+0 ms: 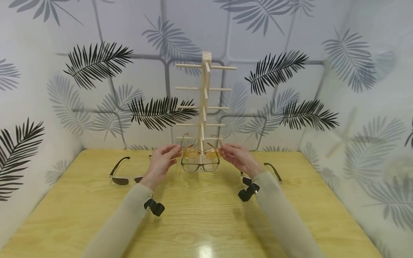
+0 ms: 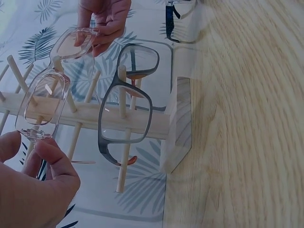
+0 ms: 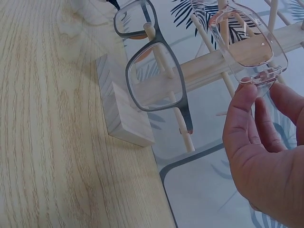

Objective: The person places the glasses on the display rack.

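My left hand [image 1: 160,163] and right hand [image 1: 240,157] hold a pair of clear-framed glasses [image 1: 191,154] between them, each pinching one hinge corner. Their lenses look orange in the head view. The arms of the glasses point back toward a wooden display stand [image 1: 205,73] with pegs on both sides. Just below, dark-framed glasses [image 2: 102,111] sit on the stand's lowest pegs. In the right wrist view, thumb and fingers meet at the clear hinge; whether the held glasses touch a peg, I cannot tell.
Dark-lensed sunglasses [image 1: 120,181] lie on the wooden table [image 1: 193,215] to the left. Another pair of sunglasses [image 1: 246,181] lies to the right, partly hidden by my right forearm. A leaf-patterned wall covering [image 1: 135,82] stands behind the stand.
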The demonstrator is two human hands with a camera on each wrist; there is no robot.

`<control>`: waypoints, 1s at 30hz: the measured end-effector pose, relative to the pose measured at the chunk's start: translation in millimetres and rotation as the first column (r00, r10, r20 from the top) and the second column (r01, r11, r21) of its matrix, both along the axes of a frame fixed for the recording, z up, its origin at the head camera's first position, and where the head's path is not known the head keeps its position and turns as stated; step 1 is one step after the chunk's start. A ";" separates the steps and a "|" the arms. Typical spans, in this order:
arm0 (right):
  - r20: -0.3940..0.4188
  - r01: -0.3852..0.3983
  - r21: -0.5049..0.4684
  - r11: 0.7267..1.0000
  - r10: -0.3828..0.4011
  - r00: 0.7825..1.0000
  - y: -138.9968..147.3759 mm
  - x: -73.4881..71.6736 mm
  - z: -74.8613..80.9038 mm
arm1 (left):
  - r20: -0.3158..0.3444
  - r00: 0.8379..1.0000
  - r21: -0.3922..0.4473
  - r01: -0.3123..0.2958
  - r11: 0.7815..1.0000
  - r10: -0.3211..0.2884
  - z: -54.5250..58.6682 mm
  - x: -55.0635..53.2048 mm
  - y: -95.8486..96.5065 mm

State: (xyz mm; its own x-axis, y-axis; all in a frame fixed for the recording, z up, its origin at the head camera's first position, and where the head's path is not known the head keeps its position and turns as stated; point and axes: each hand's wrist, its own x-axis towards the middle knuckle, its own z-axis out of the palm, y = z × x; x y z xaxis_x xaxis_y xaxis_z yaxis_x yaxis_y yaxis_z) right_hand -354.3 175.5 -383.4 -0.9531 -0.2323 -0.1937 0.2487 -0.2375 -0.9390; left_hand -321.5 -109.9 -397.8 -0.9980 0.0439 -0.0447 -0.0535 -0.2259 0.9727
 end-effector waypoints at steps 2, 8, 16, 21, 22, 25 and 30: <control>0.000 0.001 0.006 1.000 -0.001 1.000 0.2 0.1 0.6 | -0.007 1.000 -0.006 0.002 1.000 -0.002 0.2 0.5 -0.6; 0.003 -0.003 0.027 1.000 0.003 1.000 0.6 -1.6 1.1 | -0.015 1.000 -0.012 0.010 1.000 -0.011 -0.2 1.8 -1.9; -0.010 -0.007 0.033 0.999 0.007 1.000 0.7 -2.2 1.6 | 0.000 1.000 -0.052 0.000 0.999 0.000 -1.1 -1.9 -1.0; 0.001 -0.008 0.025 1.000 0.008 1.000 0.7 -1.9 1.2 | 0.011 1.000 -0.065 -0.007 0.998 0.008 -0.8 -3.5 -0.9; 0.002 -0.007 0.024 1.000 0.007 1.000 0.7 -2.0 1.1 | 0.013 1.000 -0.064 -0.007 0.998 0.008 -0.8 -3.6 -1.2; -0.003 0.001 0.024 1.000 -0.001 1.000 1.0 -2.2 1.1 | 0.009 1.000 -0.053 -0.008 0.999 0.009 -1.6 -4.3 -2.3; -0.004 0.032 0.036 0.999 -0.032 0.999 3.1 -1.5 1.3 | -0.015 1.000 -0.072 0.005 0.997 -0.006 -3.1 -3.0 -6.0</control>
